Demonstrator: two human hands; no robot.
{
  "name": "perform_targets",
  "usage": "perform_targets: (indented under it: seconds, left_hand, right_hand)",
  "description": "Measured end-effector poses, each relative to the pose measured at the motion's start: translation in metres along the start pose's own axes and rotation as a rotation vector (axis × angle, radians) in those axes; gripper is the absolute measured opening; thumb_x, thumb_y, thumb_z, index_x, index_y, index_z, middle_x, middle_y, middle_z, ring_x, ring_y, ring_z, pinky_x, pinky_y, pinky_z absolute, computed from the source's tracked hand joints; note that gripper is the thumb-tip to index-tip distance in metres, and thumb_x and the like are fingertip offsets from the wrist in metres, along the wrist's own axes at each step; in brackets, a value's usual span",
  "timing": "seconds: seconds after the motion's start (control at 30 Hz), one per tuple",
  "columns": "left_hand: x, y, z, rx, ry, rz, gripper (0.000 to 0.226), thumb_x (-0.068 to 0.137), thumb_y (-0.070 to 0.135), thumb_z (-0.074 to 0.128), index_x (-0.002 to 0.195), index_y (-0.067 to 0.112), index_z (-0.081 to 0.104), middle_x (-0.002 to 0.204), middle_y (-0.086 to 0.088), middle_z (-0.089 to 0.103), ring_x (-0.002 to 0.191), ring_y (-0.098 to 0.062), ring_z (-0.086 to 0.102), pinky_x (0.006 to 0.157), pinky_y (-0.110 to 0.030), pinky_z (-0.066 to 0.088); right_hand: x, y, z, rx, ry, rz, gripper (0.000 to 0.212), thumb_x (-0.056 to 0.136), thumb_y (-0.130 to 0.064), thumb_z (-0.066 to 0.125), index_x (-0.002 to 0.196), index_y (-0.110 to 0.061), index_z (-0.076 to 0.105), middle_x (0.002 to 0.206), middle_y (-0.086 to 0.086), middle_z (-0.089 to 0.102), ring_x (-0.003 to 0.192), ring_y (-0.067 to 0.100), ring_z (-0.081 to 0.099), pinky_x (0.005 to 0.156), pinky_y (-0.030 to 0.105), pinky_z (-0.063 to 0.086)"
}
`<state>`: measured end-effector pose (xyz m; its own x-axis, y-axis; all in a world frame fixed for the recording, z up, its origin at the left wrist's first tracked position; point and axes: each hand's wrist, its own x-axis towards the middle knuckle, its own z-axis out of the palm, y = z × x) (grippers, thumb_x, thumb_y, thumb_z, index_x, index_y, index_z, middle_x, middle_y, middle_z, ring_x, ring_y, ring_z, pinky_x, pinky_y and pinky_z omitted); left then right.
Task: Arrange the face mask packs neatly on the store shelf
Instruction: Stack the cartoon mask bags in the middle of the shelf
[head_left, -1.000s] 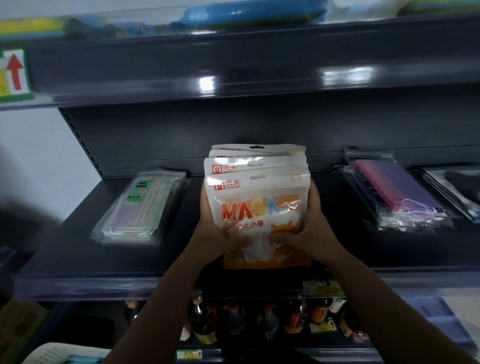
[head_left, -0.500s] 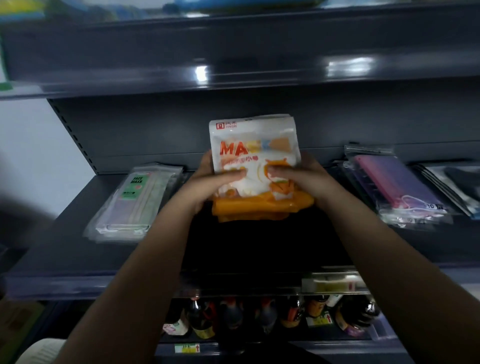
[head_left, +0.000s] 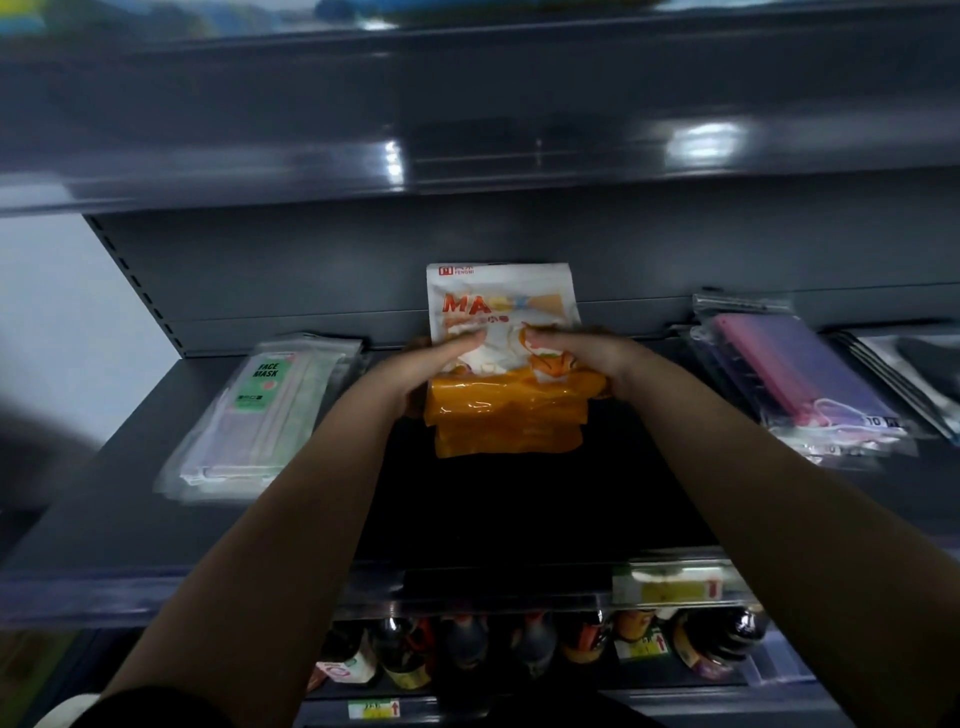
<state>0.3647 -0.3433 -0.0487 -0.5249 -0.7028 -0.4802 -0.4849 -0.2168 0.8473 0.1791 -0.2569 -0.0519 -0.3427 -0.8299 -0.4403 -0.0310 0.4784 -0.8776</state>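
A stack of white and orange mask packs (head_left: 501, 400) stands at the back middle of the dark grey shelf (head_left: 135, 499), its top leaning against the back panel. My left hand (head_left: 431, 366) grips the stack's left side with the thumb across the front. On the right side, my right hand (head_left: 576, 356) holds it the same way. The orange bottom edges of several packs fan out below my hands.
A pile of green-labelled face mask packs (head_left: 254, 415) lies on the shelf's left. Purple and pink mask packs (head_left: 800, 379) lie at the right, with dark packs (head_left: 919, 364) beyond. Bottles (head_left: 519, 649) fill the shelf below. Another shelf (head_left: 467, 114) hangs close overhead.
Both hands have carried the stack from the shelf's front edge back to the rear panel and stood it more upright.
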Motion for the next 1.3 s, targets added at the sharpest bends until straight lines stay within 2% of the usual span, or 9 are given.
perform_targets:
  seconds: [0.1,0.27,0.4,0.67,0.8,0.97,1.07,1.17,1.3]
  left_hand:
    - [0.012,-0.004,-0.005,-0.106,-0.005,-0.038,0.119,0.023,0.078,0.078,0.129,0.03,0.052,0.13,-0.009,0.059,0.118,-0.032,0.056,0.105,-0.054,0.038]
    - [0.008,-0.002,-0.002,-0.246,-0.025,-0.011,0.046,0.077,0.061,0.062,0.1,0.022,0.063,0.095,-0.007,0.07,0.091,-0.025,0.065,0.09,-0.042,0.049]
    - [0.009,-0.004,-0.002,-0.281,-0.053,-0.008,0.038,0.081,0.057,0.058,0.095,0.023,0.062,0.073,-0.004,0.074,0.083,-0.023,0.065,0.072,-0.038,0.051]
    - [0.008,-0.008,0.002,-0.32,-0.065,-0.026,0.042,0.082,0.06,0.055,0.094,0.021,0.063,0.067,-0.003,0.074,0.081,-0.022,0.066,0.066,-0.036,0.05]
    - [0.005,-0.009,-0.003,-0.337,-0.064,-0.034,0.055,0.074,0.066,0.06,0.105,0.021,0.066,0.098,-0.008,0.074,0.096,-0.027,0.067,0.081,-0.042,0.052]
    - [-0.002,-0.008,-0.006,-0.279,-0.05,-0.014,0.055,0.074,0.061,0.065,0.114,0.023,0.063,0.115,-0.011,0.068,0.108,-0.031,0.063,0.093,-0.047,0.049]
    - [-0.006,-0.009,-0.003,-0.294,-0.034,0.118,0.056,0.073,0.049,0.073,0.12,0.023,0.059,0.12,-0.01,0.066,0.11,-0.029,0.063,0.098,-0.049,0.048]
    - [-0.012,-0.008,0.001,-0.235,0.058,0.373,0.072,0.07,0.03,0.079,0.131,0.027,0.043,0.121,-0.001,0.064,0.107,-0.021,0.064,0.088,-0.041,0.054]
    - [-0.024,-0.011,0.008,-0.109,0.137,0.694,0.087,0.069,-0.005,0.077,0.14,0.013,0.03,0.119,0.002,0.06,0.105,-0.007,0.062,0.072,-0.013,0.052]
  right_hand:
    - [-0.009,-0.007,0.003,-0.008,-0.022,0.009,0.084,0.051,-0.063,0.078,0.12,-0.019,0.058,0.106,0.006,0.068,0.101,0.027,0.063,0.094,0.046,0.048]
    - [-0.004,-0.005,-0.001,0.06,-0.062,0.062,0.035,0.081,-0.053,0.061,0.09,-0.019,0.062,0.069,0.004,0.072,0.066,0.022,0.067,0.06,0.03,0.047]
    - [-0.004,-0.004,0.002,0.085,-0.065,0.106,0.044,0.075,-0.058,0.065,0.097,-0.019,0.065,0.078,0.006,0.073,0.075,0.025,0.068,0.066,0.035,0.052]
    - [-0.006,-0.001,-0.001,0.141,-0.054,0.098,0.048,0.074,-0.062,0.063,0.093,-0.018,0.067,0.086,0.008,0.071,0.081,0.027,0.066,0.068,0.038,0.051]
    - [-0.006,0.001,-0.009,0.162,-0.078,0.084,0.076,0.049,-0.065,0.076,0.109,-0.02,0.068,0.107,0.011,0.072,0.105,0.033,0.064,0.101,0.054,0.043]
    - [-0.009,0.006,-0.017,0.223,-0.133,0.032,0.064,0.058,-0.051,0.078,0.11,-0.016,0.068,0.106,0.011,0.072,0.099,0.031,0.067,0.093,0.049,0.051]
    - [-0.015,0.006,-0.019,0.314,-0.166,-0.061,0.049,0.065,-0.031,0.073,0.109,-0.011,0.064,0.091,0.01,0.075,0.077,0.024,0.072,0.067,0.037,0.06]
    - [-0.02,0.01,-0.02,0.298,-0.056,-0.302,0.086,0.057,-0.019,0.084,0.133,-0.011,0.045,0.112,0.012,0.068,0.094,0.028,0.069,0.074,0.041,0.059]
    - [-0.026,0.019,-0.022,0.137,0.051,-0.62,0.098,0.054,-0.009,0.086,0.138,-0.008,0.035,0.125,0.013,0.059,0.108,0.023,0.064,0.077,0.03,0.057]
